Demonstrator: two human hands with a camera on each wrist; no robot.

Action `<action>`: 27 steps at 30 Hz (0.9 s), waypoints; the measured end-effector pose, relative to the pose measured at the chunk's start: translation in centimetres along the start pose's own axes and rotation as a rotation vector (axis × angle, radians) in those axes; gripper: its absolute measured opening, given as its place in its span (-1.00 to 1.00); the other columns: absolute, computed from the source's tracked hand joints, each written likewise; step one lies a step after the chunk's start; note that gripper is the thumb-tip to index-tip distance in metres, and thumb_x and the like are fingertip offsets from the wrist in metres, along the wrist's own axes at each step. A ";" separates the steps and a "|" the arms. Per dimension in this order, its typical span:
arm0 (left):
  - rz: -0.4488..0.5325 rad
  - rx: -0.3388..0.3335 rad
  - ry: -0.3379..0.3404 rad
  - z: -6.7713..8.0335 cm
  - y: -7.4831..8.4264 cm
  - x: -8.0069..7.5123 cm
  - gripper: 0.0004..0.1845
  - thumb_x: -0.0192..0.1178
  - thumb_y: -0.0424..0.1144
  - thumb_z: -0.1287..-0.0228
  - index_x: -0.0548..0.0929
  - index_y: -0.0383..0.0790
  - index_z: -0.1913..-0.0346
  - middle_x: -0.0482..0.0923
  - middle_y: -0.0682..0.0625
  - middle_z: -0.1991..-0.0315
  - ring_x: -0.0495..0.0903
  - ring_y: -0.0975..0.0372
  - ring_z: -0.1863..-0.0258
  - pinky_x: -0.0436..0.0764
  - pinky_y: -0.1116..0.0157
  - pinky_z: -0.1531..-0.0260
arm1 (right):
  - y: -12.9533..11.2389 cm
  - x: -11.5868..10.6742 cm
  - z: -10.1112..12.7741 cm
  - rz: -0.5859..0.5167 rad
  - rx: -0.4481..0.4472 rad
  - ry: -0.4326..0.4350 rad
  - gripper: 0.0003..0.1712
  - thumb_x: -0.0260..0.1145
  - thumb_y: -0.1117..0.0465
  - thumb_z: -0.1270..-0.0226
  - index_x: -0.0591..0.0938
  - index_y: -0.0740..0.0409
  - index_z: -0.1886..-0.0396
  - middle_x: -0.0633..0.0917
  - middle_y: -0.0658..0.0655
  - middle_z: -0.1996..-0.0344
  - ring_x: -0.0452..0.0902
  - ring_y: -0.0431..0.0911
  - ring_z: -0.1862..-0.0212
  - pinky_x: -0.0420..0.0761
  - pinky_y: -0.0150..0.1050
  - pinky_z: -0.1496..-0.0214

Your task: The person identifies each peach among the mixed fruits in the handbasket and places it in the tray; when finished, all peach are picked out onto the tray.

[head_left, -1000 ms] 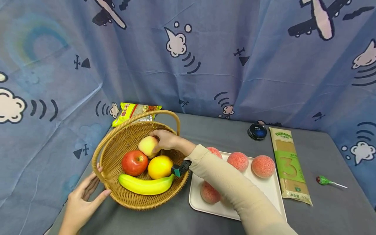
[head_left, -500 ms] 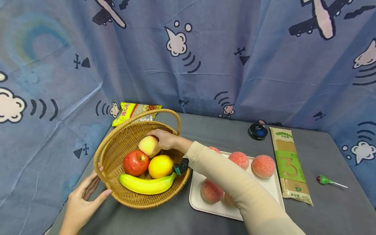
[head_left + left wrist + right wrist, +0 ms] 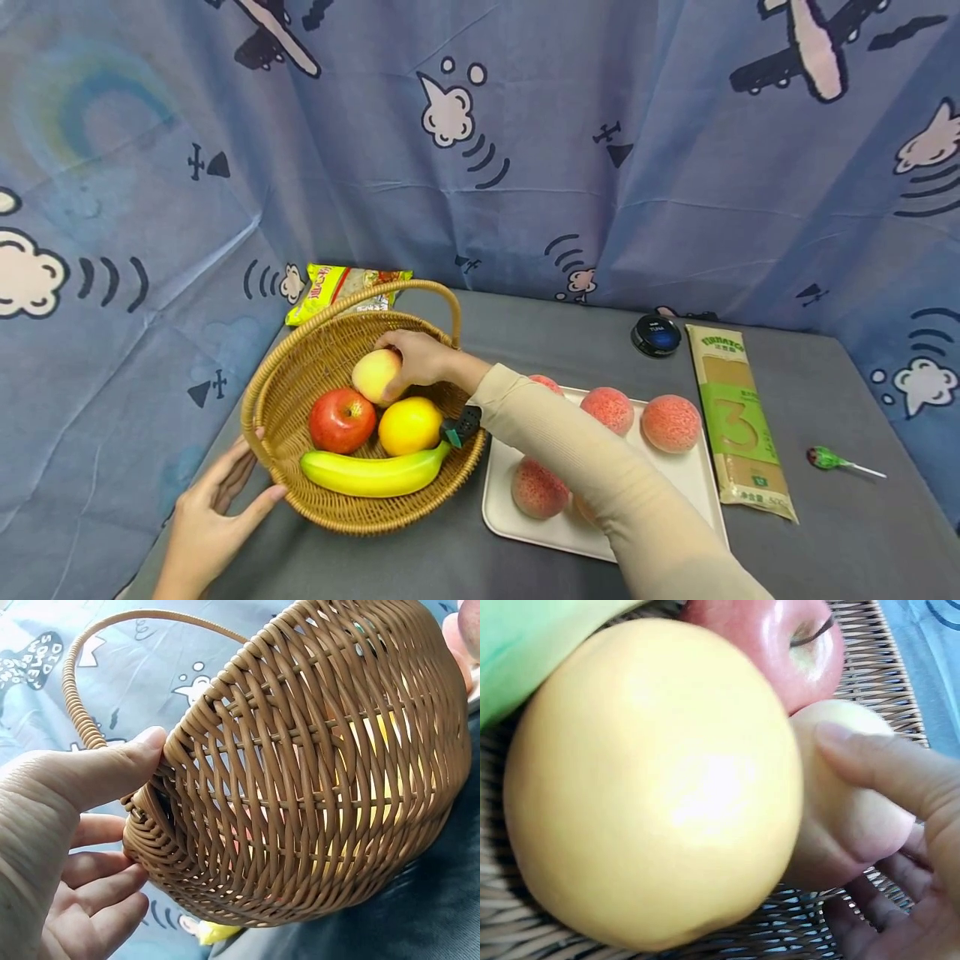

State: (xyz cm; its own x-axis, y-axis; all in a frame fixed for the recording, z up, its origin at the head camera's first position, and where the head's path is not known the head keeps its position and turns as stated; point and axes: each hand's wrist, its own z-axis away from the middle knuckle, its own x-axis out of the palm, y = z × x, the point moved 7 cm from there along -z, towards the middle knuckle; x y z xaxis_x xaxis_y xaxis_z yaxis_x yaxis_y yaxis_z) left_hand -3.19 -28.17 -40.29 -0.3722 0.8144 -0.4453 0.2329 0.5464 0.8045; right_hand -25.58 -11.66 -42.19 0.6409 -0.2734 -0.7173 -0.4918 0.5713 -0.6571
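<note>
A wicker basket (image 3: 315,350) with a hoop handle stands on the grey table at the left. Inside lie a red apple (image 3: 342,420), a yellow orange (image 3: 408,425), a banana (image 3: 371,473) and a pale peach (image 3: 375,373). My right hand (image 3: 416,357) reaches into the basket and grips the pale peach (image 3: 851,817), thumb on top, beside the orange (image 3: 652,780) and the apple (image 3: 780,637). My left hand (image 3: 213,508) rests against the basket's near-left rim with straight fingers; its thumb presses the basket's wall (image 3: 315,772).
A white tray (image 3: 690,483) with several pink peaches (image 3: 671,423) lies right of the basket. Farther right are a pasta packet (image 3: 738,421), a dark round tin (image 3: 656,335) and a green lollipop (image 3: 825,458). A snack bag (image 3: 341,283) lies behind the basket. A patterned curtain hangs behind.
Almost nothing moved: my right hand keeps its grip on the pale peach in the basket, and my left hand stays at the rim.
</note>
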 end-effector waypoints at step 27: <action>-0.017 -0.034 -0.028 0.5 -1.2 0.1 -0.21 0.33 -0.66 0.05 0.35 -0.36 -0.34 0.33 0.10 -0.36 0.37 0.55 -0.23 0.50 0.64 -0.12 | -3.7 -6.6 10.7 -0.390 -0.327 0.303 -0.09 0.63 0.23 0.21 0.48 0.02 -0.27 0.48 -0.02 -0.18 0.44 -0.16 -0.09 0.64 -0.30 -0.12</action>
State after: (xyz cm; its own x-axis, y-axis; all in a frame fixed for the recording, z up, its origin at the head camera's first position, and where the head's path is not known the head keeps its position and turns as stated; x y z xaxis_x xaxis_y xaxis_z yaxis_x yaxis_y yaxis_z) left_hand -3.01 -28.65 -41.47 -0.3508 0.8102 -0.4695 0.1962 0.5539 0.8092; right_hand -21.66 -3.69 -32.58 0.6374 -0.6520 -0.4107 -0.4406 0.1289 -0.8884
